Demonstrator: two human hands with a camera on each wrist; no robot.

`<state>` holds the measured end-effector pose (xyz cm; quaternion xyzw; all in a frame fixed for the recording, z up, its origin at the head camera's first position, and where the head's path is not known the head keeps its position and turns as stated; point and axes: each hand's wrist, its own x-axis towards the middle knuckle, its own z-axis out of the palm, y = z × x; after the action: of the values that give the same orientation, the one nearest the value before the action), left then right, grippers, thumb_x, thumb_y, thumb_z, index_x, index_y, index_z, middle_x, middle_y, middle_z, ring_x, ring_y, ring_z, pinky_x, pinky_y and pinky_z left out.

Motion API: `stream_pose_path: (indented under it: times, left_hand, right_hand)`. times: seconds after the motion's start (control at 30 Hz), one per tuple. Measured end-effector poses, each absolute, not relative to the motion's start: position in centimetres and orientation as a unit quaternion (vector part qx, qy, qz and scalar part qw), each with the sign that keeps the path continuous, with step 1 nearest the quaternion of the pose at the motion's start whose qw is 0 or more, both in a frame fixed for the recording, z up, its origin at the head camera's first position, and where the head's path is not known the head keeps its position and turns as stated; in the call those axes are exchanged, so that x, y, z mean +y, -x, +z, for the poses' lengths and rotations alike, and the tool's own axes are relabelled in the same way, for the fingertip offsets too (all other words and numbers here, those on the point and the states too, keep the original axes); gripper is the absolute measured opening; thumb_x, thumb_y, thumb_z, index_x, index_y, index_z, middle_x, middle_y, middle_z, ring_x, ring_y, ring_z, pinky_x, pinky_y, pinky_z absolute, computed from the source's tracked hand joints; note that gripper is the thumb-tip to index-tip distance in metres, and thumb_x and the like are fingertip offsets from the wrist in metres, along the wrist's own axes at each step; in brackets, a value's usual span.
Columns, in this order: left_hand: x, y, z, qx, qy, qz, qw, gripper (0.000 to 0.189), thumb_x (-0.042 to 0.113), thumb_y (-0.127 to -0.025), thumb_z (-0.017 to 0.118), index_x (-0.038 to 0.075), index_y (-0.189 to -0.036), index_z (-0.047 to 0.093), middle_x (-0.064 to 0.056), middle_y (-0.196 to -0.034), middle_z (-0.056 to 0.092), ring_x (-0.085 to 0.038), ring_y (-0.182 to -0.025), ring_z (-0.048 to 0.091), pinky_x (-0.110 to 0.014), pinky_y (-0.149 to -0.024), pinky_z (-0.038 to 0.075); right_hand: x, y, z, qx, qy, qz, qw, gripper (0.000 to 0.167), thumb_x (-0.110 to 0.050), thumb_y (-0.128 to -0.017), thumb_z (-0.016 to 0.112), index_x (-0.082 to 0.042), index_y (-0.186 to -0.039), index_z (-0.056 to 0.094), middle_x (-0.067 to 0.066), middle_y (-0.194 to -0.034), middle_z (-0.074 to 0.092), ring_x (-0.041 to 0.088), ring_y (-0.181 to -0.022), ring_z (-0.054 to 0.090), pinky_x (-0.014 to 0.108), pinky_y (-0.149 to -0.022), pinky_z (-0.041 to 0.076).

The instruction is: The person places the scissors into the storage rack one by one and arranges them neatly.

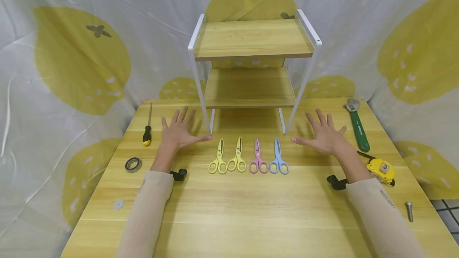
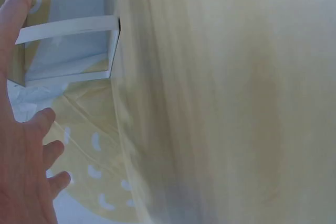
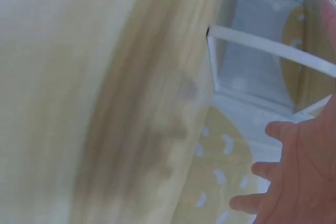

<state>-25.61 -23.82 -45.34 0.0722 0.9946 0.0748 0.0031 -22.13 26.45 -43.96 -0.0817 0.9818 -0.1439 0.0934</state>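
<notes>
Head view: wooden table (image 1: 251,218) is spanning the scene, two-tier shelf (image 1: 254,37) standing far. Empty L hand (image 1: 177,133) & R hand (image 1: 324,136) are holding fingers straight, fanned. Adj. wrench (image 1: 359,128) is lying far R, screwdriver (image 1: 146,134) far L; four scissors (image 1: 257,153) are lying betw. hands, just near of shelf.

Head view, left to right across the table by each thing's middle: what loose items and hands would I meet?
Washer, bearing, screwdriver, left hand, first yellow scissors, second yellow scissors, pink scissors, blue scissors, right hand, adjustable wrench, tape measure, bolt
</notes>
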Motion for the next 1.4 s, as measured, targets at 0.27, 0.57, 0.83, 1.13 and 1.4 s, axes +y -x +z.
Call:
stream_pose_path:
  times: [0.27,0.57,0.83,1.13,1.4]
  left_hand:
    - [-23.2,24.8,-45.7,0.984,-0.094,0.149,-0.012,0.118,0.090,-0.076,0.057,0.028,-0.167,0.014,-0.008,-0.174,0.014,-0.042,-0.158,0.017,-0.075,-0.121,0.006]
    - [-22.4,24.5,-46.1,0.944,-0.103,0.313,0.004,0.097,0.074,-0.088,0.062,0.031,-0.165,0.022,-0.015,-0.170,0.024,-0.045,-0.156,0.023,-0.074,-0.117,0.024]
    - [-21.3,24.5,-46.6,0.900,-0.102,0.423,-0.007,0.083,0.059,-0.092,0.070,0.020,-0.159,0.040,-0.010,-0.163,0.042,-0.038,-0.149,0.040,-0.057,-0.119,0.037]
    - [-20.2,24.2,-46.6,0.833,-0.074,0.548,-0.007,0.055,0.030,-0.097,0.074,0.004,-0.143,0.059,-0.016,-0.141,0.061,-0.035,-0.137,0.053,-0.048,-0.112,0.048]
    - [-19.9,24.1,-47.5,0.813,-0.069,0.577,-0.031,0.043,0.031,-0.098,0.073,0.012,-0.136,0.067,-0.010,-0.122,0.072,-0.027,-0.123,0.064,-0.048,-0.108,0.051]
  right_hand:
    - [26.2,19.0,-44.7,0.975,0.104,-0.188,0.063,0.109,-0.080,-0.087,0.057,-0.018,-0.166,0.015,0.026,-0.171,0.006,0.063,-0.149,0.015,0.090,-0.101,0.020]
    - [24.6,16.4,-45.7,0.953,0.132,-0.265,0.059,0.099,-0.067,-0.092,0.064,-0.011,-0.163,0.024,0.032,-0.161,0.030,0.057,-0.141,0.039,0.077,-0.104,0.038]
    - [22.9,14.7,-47.3,0.940,0.149,-0.303,0.058,0.089,-0.053,-0.087,0.079,-0.004,-0.153,0.044,0.018,-0.132,0.061,0.034,-0.115,0.061,0.056,-0.096,0.052]
    - [21.5,14.1,-48.2,0.928,0.152,-0.335,0.067,0.072,-0.040,-0.077,0.091,-0.007,-0.135,0.065,0.001,-0.099,0.065,0.017,-0.089,0.055,0.031,-0.081,0.048]
    - [20.7,14.0,-48.5,0.927,0.145,-0.338,0.066,0.045,-0.029,-0.077,0.092,-0.006,-0.111,0.074,0.001,-0.092,0.065,0.017,-0.084,0.053,0.028,-0.075,0.045]
